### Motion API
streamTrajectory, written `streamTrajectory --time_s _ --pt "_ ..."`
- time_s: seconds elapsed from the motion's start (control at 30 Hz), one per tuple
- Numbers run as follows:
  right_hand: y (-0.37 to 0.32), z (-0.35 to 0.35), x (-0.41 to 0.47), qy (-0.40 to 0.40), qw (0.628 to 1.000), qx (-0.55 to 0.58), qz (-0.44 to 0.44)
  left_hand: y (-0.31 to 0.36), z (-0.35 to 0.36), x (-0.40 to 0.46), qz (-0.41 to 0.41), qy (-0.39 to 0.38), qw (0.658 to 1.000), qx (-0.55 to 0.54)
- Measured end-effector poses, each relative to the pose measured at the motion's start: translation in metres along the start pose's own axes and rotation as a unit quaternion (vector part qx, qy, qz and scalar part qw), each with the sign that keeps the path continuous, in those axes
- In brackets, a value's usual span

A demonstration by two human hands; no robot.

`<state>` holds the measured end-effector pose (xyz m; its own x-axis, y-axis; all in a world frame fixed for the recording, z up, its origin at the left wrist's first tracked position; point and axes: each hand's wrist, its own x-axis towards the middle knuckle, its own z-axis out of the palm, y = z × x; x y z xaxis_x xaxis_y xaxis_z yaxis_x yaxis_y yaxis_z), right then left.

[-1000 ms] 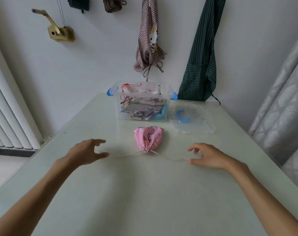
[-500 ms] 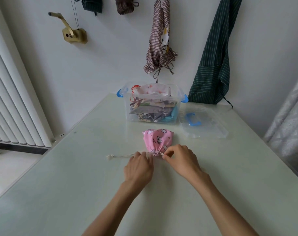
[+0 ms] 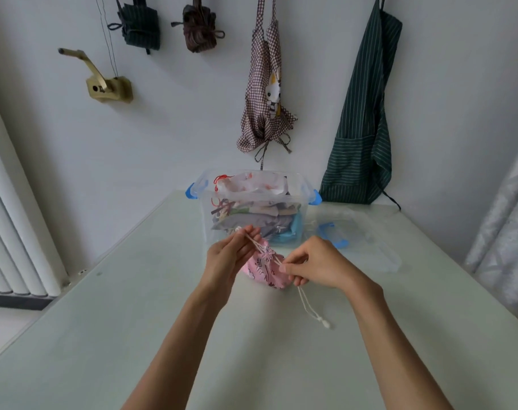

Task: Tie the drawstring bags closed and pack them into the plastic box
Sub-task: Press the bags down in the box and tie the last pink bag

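Observation:
A small pink printed drawstring bag [image 3: 265, 269] is lifted between my hands over the pale table [image 3: 133, 335], its gathered mouth turned up. My left hand [image 3: 228, 255] pinches one white cord end and pulls it up and left. My right hand [image 3: 314, 264] pinches the other cord at the bag's right side; its loose end with a knot [image 3: 312, 310] trails down onto the table. Behind stands the clear plastic box [image 3: 206, 208] with blue latches, holding several cloth bags.
The box's clear lid [image 3: 367, 244] with a blue handle lies flat to the right of the box. Aprons and bundled cloth hang on the wall behind. A radiator stands at the left and a curtain at the right.
My hands came in from the spread cord ends to the bag's mouth, then lifted the bag off the table with the cords gripped close to it.

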<state>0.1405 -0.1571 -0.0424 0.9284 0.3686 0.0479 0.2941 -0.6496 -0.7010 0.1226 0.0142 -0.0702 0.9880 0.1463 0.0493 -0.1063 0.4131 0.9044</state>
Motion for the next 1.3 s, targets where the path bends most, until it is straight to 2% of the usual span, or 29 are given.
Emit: streamTrajectory --time_s 0.07,0.1,0.17,0.23,0.3,0.43,0.5,0.6,0.7,0.77,0.87,0.93,0.97,1.03,1.1,1.2,1.3 --pt "0.003 0.003 0.008 -0.021 1.0 -0.004 0.01 0.001 -0.006 0.013 -0.003 -0.024 0.999 0.043" --pt "0.005 0.005 0.012 -0.031 0.999 -0.01 0.013 0.003 -0.007 0.018 0.013 -0.035 0.994 0.098" --pt "0.012 0.013 0.018 -0.054 0.998 -0.029 0.016 0.005 -0.009 0.023 0.061 -0.06 0.969 0.233" --pt "0.016 0.018 0.018 -0.067 0.997 -0.031 0.022 0.009 -0.005 0.022 0.096 -0.08 0.945 0.304" --pt "0.018 0.021 0.019 -0.073 0.997 -0.008 0.022 0.008 0.0 0.021 0.11 -0.107 0.942 0.298" --pt "0.018 0.014 0.018 -0.077 0.996 0.054 0.013 0.007 0.006 0.024 -0.003 -0.113 0.987 0.112" --pt "0.016 0.003 0.012 -0.094 0.993 0.065 0.002 0.01 0.003 0.023 -0.025 -0.117 0.985 0.126" --pt "0.01 -0.019 -0.002 -0.132 0.99 0.053 0.001 0.009 0.0 0.022 -0.008 -0.165 0.945 0.284" --pt "0.005 -0.038 -0.012 -0.139 0.99 0.033 0.018 0.007 0.003 0.018 -0.01 -0.214 0.895 0.391" --pt "0.002 -0.047 -0.016 -0.105 0.994 0.03 0.029 0.008 0.009 0.014 -0.012 -0.252 0.864 0.435" --pt "-0.002 -0.05 -0.014 -0.01 0.998 0.05 0.025 0.006 0.021 0.007 -0.047 -0.31 0.826 0.468" --pt "-0.01 -0.043 -0.012 0.045 0.995 0.084 -0.01 0.002 0.026 0.003 -0.064 -0.343 0.802 0.486" --pt "-0.013 -0.038 -0.009 0.042 0.992 0.109 -0.036 0.001 0.028 0.001 -0.063 -0.357 0.794 0.488" --pt "-0.015 -0.029 -0.007 -0.018 0.986 0.152 -0.066 0.001 0.031 -0.003 -0.064 -0.368 0.799 0.47" --pt "-0.009 -0.028 -0.007 -0.051 0.984 0.151 -0.075 0.007 0.03 -0.005 -0.062 -0.35 0.822 0.445" --pt "0.008 -0.035 -0.005 -0.039 0.996 0.038 -0.073 0.016 0.02 0.001 -0.068 -0.338 0.851 0.395" --pt "0.012 -0.031 -0.002 -0.055 0.994 -0.039 -0.08 0.021 0.014 0.004 -0.084 -0.337 0.864 0.365"
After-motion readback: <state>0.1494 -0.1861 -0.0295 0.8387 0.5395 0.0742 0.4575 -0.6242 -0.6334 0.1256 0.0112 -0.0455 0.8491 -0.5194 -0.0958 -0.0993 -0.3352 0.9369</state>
